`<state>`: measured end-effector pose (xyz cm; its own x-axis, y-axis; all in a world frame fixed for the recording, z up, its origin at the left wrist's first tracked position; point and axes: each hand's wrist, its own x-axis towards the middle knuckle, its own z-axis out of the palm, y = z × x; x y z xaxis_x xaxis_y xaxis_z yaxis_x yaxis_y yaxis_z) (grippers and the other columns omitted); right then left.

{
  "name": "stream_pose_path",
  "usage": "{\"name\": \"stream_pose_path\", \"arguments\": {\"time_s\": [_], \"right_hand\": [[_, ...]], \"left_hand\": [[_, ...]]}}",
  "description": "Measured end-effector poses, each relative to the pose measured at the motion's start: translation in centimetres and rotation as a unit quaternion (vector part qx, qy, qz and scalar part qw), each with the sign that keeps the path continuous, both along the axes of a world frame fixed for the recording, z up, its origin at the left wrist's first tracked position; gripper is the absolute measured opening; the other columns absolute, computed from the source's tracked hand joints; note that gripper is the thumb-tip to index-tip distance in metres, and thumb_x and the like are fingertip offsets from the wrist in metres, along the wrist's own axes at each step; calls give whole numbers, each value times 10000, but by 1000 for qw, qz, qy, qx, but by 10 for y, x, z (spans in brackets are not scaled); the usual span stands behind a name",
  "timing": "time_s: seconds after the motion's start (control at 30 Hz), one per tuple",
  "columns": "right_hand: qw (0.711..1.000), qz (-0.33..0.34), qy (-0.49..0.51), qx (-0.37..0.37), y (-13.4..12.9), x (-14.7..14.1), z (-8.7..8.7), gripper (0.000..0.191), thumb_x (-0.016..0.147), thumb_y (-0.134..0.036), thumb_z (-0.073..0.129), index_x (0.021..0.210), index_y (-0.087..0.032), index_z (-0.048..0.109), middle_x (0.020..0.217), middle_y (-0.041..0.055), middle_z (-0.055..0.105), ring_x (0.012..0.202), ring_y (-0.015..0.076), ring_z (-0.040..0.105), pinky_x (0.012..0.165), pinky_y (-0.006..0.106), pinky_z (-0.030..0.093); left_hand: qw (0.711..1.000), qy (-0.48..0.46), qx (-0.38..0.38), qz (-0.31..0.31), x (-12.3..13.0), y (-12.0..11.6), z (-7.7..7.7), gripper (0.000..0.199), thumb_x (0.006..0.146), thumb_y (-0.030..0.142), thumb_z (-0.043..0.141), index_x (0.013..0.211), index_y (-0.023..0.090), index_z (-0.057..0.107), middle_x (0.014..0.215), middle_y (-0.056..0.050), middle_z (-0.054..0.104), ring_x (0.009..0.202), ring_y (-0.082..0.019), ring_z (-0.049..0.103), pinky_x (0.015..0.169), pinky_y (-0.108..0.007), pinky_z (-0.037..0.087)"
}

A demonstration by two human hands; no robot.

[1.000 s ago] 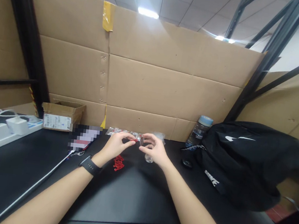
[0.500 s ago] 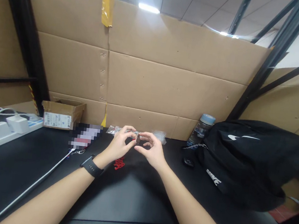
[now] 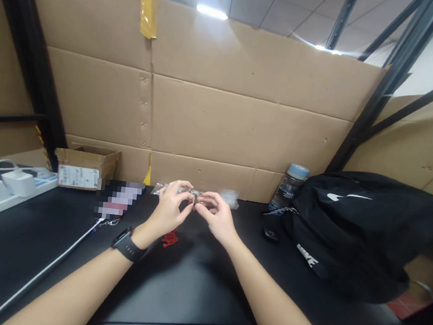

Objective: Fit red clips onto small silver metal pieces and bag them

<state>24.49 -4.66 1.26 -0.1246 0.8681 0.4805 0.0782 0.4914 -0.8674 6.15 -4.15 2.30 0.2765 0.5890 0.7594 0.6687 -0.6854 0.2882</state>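
Observation:
Above the black table, my left hand [image 3: 171, 207] and my right hand [image 3: 221, 219] meet fingertip to fingertip. Between them they pinch a small, shiny, dark round piece [image 3: 195, 200], mostly covered by the fingers and too small to name. The left thumb and index finger curl around its left side. Right thumb and fingers press on it from the right. Below my left hand, a tangle of red cord [image 3: 170, 238] lies on the table. Clear plastic bags [image 3: 229, 199] lie behind the hands, partly hidden by them. A dark watch [image 3: 129, 244] sits on my left wrist.
To the left are a white power strip [image 3: 44, 184] with plugs, an open cardboard box [image 3: 82, 176] and a blurred-out flat item [image 3: 120, 201] with a white cable. At right stand a bottle [image 3: 290, 186] and a black backpack [image 3: 361, 231]. A cardboard wall [image 3: 213, 120] closes off the back.
My right thumb and fingers have closed in nearer to the left fingertips, and the small piece is more covered. The whole view has shifted slightly.

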Motion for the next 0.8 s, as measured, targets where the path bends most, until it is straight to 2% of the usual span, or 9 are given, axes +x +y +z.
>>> {"name": "stream_pose_path", "arguments": {"time_s": [0.13,0.3,0.37,0.57,0.7,0.8], "right_hand": [[999,-34,11,23,3,5,1,288,839,-410,703,1038,-220,621,1083,77,732,953,206,691,729,299,543],[1000,-9,-22,4,2,8,2,343,804,-397,729,1076,-220,619,992,71,755,799,202,710,589,279,514],[1000,-7,-24,0,1,8,2,349,792,-395,740,1071,-221,623,950,63,759,747,192,699,576,280,507],[1000,8,17,-18,2,8,2,358,751,-381,770,1030,-214,621,893,50,746,824,207,704,742,335,552],[1000,5,-8,-6,3,10,3,357,756,-358,761,1048,-216,612,857,29,740,676,157,651,645,288,508],[999,4,-43,8,3,11,4,353,761,-348,750,1058,-214,613,847,25,736,609,134,591,571,261,461]], "left_hand": [[1000,5,12,22,1,-2,1,72,875,264,644,900,259,712,1230,-66,603,1188,-287,521,996,-466,355],[1000,1,12,29,2,-5,3,65,859,301,679,846,266,732,1209,-65,622,1180,-296,513,1012,-481,350],[1000,-1,14,25,2,-5,3,74,865,299,674,847,272,740,1200,-62,623,1169,-290,519,1015,-482,351],[999,-27,-17,-25,2,-3,5,118,876,332,661,833,264,747,1119,-57,645,1119,-269,547,1025,-452,389],[989,-106,-65,-76,-1,2,7,237,964,393,530,959,232,704,1076,-61,654,1064,-229,587,988,-376,441],[985,-61,-114,-118,-3,5,3,262,929,452,583,1053,249,693,1126,-59,660,1101,-240,586,1012,-387,430]]}}
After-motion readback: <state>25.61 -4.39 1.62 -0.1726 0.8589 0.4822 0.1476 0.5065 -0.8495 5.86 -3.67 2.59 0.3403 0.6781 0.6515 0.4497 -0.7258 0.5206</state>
